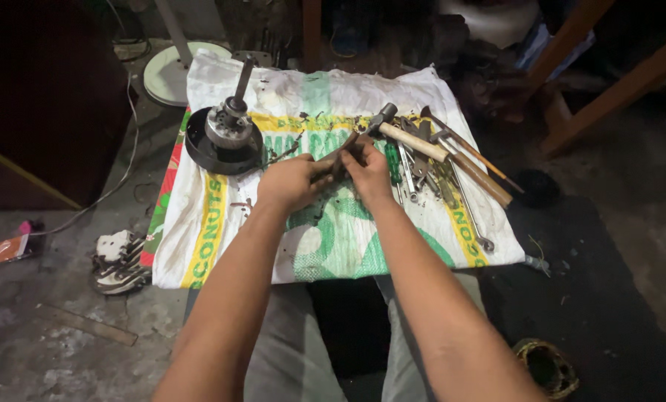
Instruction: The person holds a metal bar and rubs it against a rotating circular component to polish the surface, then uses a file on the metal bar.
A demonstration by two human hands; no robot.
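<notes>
Both hands' fingers (325,167) closed around small dark metal part (345,149), above sack (221,223)

I see my two hands (333,175) meeting mid-sack (221,246) on a small metal part (342,155). Far left on the sack sits a drum assembly (225,134); hammer (415,138) and wrenches (437,175) lie right.

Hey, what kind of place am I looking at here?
Probably an informal repair workshop on the floor: a hammer and wrenches lie on a spread sack, beside a greasy metal drum with a shaft.
</notes>
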